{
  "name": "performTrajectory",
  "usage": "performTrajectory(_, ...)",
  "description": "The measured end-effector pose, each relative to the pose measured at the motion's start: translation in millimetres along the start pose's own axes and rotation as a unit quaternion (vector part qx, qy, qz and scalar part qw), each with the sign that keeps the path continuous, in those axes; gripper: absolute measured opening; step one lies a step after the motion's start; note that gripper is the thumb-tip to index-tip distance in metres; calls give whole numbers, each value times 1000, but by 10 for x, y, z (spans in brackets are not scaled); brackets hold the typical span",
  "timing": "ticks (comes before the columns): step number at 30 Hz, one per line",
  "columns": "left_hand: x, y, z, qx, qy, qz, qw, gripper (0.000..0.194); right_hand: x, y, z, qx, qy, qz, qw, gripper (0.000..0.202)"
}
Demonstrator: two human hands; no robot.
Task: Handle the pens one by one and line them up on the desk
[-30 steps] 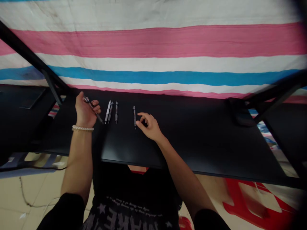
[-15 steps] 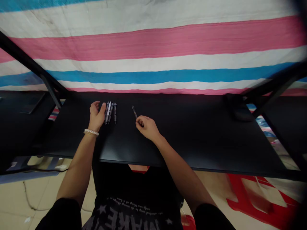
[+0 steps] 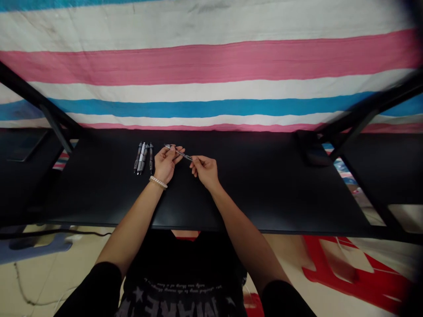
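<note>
A dark, slim pen (image 3: 180,152) is held slantwise between my two hands, above the black table. My left hand (image 3: 165,163), with a pale beaded bracelet on its wrist, has the thumb and fingers on the pen's upper left part. At the lower right end, my right hand (image 3: 205,169) pinches the pen between thumb and fingertips. Several more pens (image 3: 142,158) lie side by side on the table just left of my left hand; one is whiter than the rest, and one lies slightly apart.
The black table (image 3: 271,185) has dark metal braces at both sides. A dark object (image 3: 313,152) sits at the right rear. Behind hangs a striped sheet (image 3: 211,61). Red plastic stools (image 3: 346,277) stand on the floor at right; a cable runs along the lower left.
My left hand has left the row of pens, moved right and closed on the pen in my right hand. That pen now slants across between both hands.
</note>
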State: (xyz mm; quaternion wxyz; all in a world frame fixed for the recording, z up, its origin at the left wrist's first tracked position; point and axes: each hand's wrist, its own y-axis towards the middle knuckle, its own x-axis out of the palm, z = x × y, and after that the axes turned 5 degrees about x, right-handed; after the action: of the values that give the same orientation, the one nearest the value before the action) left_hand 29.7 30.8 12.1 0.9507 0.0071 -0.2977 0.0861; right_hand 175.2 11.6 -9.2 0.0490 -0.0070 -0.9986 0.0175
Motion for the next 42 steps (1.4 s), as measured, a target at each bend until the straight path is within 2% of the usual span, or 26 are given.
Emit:
performTrajectory(5, -20, -57, -60, -12, -6, 32, 999, 20, 5, -15, 55, -65, -45, 65, 995, 27)
performTrajectory(10, 9, -76, -70, -26, -19, 65, 997, 18, -9, -29, 60, -135, -91, 81, 983, 20)
performTrajectory(13, 19, -87, -67, -32, -42, 64, 997, 13, -12, -25, 51, -95, -65, 62, 991, 35)
performTrajectory(15, 19, -93, -62, -34, -48, 59, 997, 13, -12, -18, 52, -60, -50, 42, 996, 35)
performTrajectory(19, 6, -86, -52, -36, -48, 63, 996, 13, -17, -2, 59, -106, -48, 22, 993, 25)
performTrajectory(23, -9, -68, -49, -37, -48, 61, 996, 13, -11, 6, 56, -74, -30, 16, 997, 28)
performTrajectory(26, -9, -70, -55, -35, -46, 51, 997, 16, -3, 3, 46, -106, -32, 30, 993, 24)
performTrajectory(30, -4, -78, -65, -32, -40, 42, 998, 16, -5, -12, 15, -61, -36, 34, 997, 32)
performTrajectory(35, -57, -17, -22, -1, -33, 69, 997, 18, -39, -44, -59, -137, -114, 100, 979, 13)
performTrajectory(38, -81, 4, -3, 23, -37, 94, 995, 20, -49, -59, -86, -147, -129, 104, 975, 10)
performTrajectory(42, -33, -61, -37, -2, -19, 49, 999, 23, -23, -95, -86, -151, -124, 87, 977, 9)
